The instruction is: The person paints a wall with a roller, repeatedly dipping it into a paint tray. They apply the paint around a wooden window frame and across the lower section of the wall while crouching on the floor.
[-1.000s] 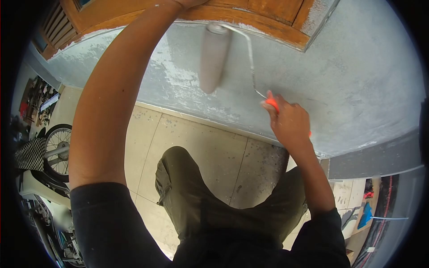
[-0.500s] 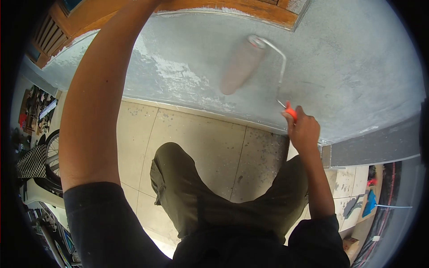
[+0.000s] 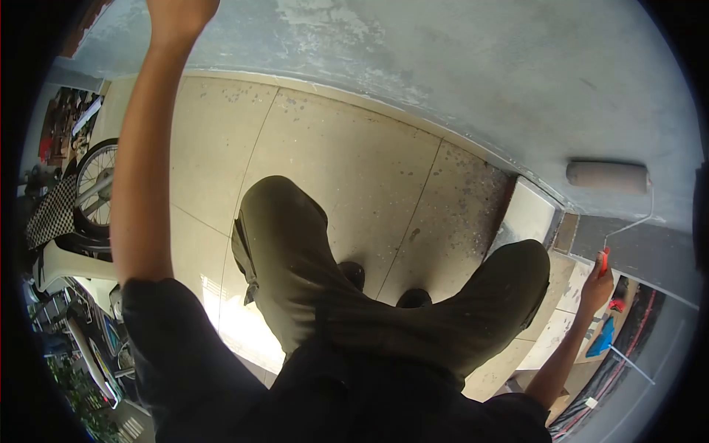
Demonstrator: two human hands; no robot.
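My right hand [image 3: 597, 283] is closed round the red handle of a paint roller [image 3: 607, 177], low at the right of the view. The roller's grey-brown sleeve lies nearly level against the grey wall [image 3: 473, 66], near its lower right part, and its bent wire frame runs down to the handle. At the top left, my left hand [image 3: 181, 15] reaches up beside the wall. Its fingers are cut off by the frame's upper edge, so what it touches is hidden.
A motorbike wheel [image 3: 96, 188] and a checkered cloth [image 3: 53, 213] are at the left. Speckled floor tiles [image 3: 347, 155] lie below the wall. A white slab [image 3: 526, 214] stands by the wall's corner, and a blue item [image 3: 602, 336] lies at the lower right.
The roller and my right hand have moved right and down in view, and the sleeve has turned from slanted to nearly level. The view has shifted, and the wooden frame is mostly gone.
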